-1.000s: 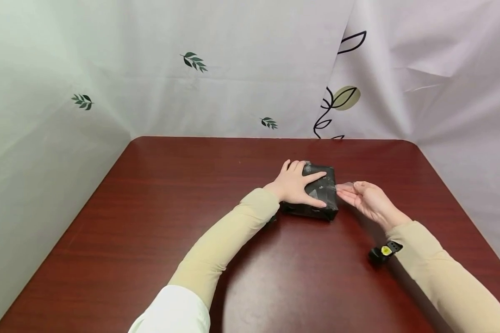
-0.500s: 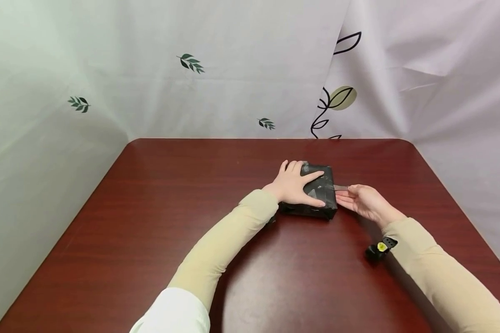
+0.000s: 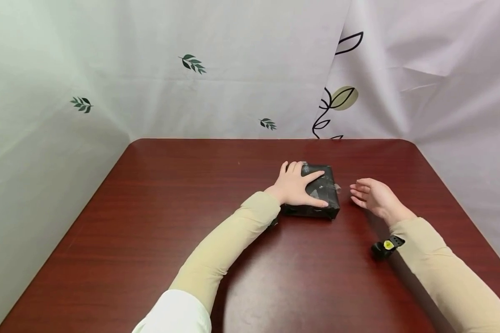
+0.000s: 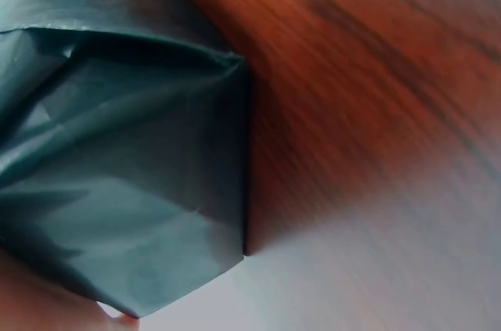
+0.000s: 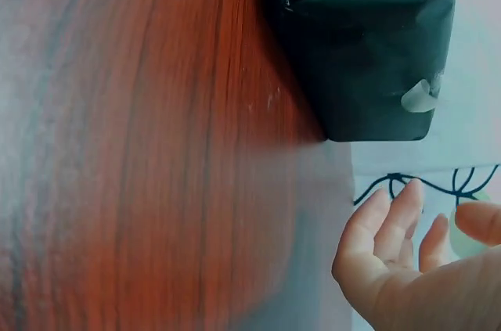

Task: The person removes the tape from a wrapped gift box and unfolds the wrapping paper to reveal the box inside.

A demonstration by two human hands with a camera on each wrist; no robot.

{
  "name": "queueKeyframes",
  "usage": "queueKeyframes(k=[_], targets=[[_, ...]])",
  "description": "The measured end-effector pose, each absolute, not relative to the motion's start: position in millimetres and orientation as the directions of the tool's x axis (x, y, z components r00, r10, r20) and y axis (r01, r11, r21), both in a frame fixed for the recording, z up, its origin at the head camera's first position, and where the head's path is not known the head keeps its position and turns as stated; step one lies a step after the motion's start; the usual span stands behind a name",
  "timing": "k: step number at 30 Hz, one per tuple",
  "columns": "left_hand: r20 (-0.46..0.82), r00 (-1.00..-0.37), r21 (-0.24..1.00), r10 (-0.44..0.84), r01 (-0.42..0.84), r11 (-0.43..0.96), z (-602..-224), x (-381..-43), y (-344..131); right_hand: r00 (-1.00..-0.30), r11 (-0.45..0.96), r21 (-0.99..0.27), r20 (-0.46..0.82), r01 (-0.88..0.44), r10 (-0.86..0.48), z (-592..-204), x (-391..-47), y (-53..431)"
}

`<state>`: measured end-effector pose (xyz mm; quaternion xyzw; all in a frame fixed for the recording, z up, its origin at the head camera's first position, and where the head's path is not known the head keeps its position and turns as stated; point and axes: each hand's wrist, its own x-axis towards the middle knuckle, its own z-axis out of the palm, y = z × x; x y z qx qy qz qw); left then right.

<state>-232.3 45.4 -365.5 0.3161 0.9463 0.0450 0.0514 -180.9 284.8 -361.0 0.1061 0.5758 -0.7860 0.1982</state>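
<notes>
A package wrapped in black plastic (image 3: 332, 185) lies on the table, with bits of clear tape on it. My left hand (image 3: 295, 186) rests on its top with the fingers spread. From its right side sticks a short loose flap of clear tape (image 5: 420, 97), curled at the end. My right hand (image 3: 374, 198) is apart from the package, just right of that flap, fingers loosely bent and nothing between them. In the left wrist view the folded end of the wrapping fills the left half, and a little of my left hand (image 4: 39, 300) shows at the lower left.
The dark red wooden table (image 3: 150, 222) has rounded far corners. White cloth (image 3: 233, 92) printed with leaves hangs behind it and along both sides. A black wrist camera (image 3: 382, 249) on a strap hangs below my right sleeve.
My right hand was pinching the tape at the package's right side, first pulled out, then nearer. Now it has let go and moved off right. The left hand stays put.
</notes>
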Motion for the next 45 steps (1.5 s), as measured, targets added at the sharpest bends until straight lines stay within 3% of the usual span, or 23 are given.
queueKeyframes(k=[3,7,12,17,33,40,45], targets=[[-0.064,-0.806,0.113,0.589,0.580,0.807,-366,-230,47,-0.928,-0.151,-0.922,-0.332,0.358,-0.172,-362,-179,282],[-0.072,-0.814,0.117,0.576,0.566,0.816,-368,-226,48,-0.961,0.144,-0.966,-0.237,0.216,-0.144,-365,-177,276],[-0.056,-0.838,0.112,0.543,0.535,0.837,-371,-223,47,-0.980,0.467,-0.880,-0.162,0.090,-0.117,-366,-176,267],[-0.033,-0.876,0.094,0.480,0.476,0.875,-371,-221,45,-0.972,0.606,-0.794,-0.182,0.057,-0.147,-365,-176,260],[-0.040,-0.909,0.063,0.416,0.413,0.909,-363,-219,42,-0.862,0.524,-0.820,-0.422,0.231,-0.279,-355,-182,257],[-0.055,-0.893,0.054,0.447,0.445,0.894,-359,-221,33,-0.865,0.401,-0.882,-0.389,0.249,-0.318,-355,-180,255],[-0.052,-0.870,0.117,0.490,0.482,0.868,-357,-225,22,-0.894,0.348,-0.905,-0.349,0.244,-0.282,-354,-180,255]])
